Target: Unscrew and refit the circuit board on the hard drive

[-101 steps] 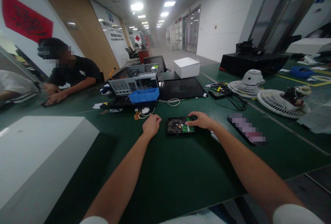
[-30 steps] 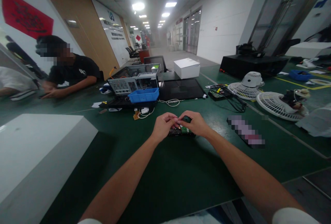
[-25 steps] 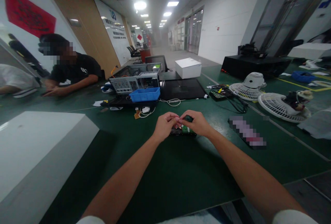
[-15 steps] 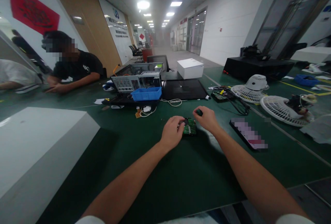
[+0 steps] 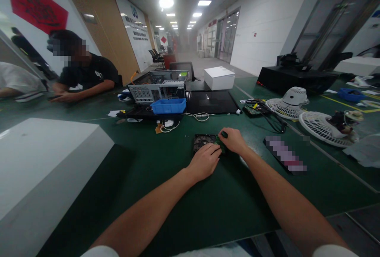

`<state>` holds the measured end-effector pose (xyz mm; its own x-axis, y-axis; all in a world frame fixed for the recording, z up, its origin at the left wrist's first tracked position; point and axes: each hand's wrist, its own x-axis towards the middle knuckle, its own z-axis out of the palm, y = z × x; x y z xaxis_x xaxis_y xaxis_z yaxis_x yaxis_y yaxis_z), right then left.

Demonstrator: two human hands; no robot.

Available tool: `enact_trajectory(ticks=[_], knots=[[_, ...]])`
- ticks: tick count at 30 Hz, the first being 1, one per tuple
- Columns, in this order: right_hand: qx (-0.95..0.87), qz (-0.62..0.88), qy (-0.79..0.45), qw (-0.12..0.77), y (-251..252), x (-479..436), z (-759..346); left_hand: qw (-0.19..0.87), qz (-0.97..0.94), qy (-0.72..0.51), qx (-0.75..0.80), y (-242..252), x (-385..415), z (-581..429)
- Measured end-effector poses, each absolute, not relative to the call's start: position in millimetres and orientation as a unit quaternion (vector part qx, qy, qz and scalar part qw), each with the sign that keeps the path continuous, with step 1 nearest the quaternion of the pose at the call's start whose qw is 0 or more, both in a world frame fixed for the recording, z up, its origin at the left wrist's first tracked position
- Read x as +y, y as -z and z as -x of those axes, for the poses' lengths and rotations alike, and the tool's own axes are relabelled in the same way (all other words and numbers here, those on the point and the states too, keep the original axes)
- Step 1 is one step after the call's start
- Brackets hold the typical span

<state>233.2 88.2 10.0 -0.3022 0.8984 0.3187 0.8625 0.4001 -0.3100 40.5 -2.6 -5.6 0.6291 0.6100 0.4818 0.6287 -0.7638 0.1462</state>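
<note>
A bare hard drive (image 5: 202,141), dark with a green circuit board on its right part, lies flat on the green table mat (image 5: 184,201). My left hand (image 5: 204,162) rests on its near edge with the fingers curled down onto it, holding it still. My right hand (image 5: 235,140) is at the drive's right end, closed round a small dark-green tool (image 5: 224,134) whose tip is hidden under the fingers. Both hands cover the board's right side.
Behind the drive are a white cable (image 5: 166,126), a blue bin (image 5: 168,105), an open computer case (image 5: 158,86), a black panel (image 5: 211,102) and a white box (image 5: 219,77). A phone (image 5: 285,156) and fan parts (image 5: 323,127) lie right. A large white box (image 5: 44,162) stands left. A person (image 5: 81,79) sits far left.
My left hand has slid back from the top of the drive to its near edge, uncovering the drive's left half. My right hand with the tool has come down onto the drive's right end.
</note>
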Motion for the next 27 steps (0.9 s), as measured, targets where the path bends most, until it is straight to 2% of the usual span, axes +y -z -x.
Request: enact_trajectory(ticks=[7, 27], knots=[[-0.777, 0.599, 0.002, 0.193, -8.9, 85.4, -226.4, 0.013, 0.902, 0.269, -0.337, 6.1, -3.5, -41.6], [-0.785, 0.603, 0.023, 0.14, -14.4, 80.7, -223.5, 0.002, 0.9, 0.275, -0.339, 4.9, -4.1, -41.8]])
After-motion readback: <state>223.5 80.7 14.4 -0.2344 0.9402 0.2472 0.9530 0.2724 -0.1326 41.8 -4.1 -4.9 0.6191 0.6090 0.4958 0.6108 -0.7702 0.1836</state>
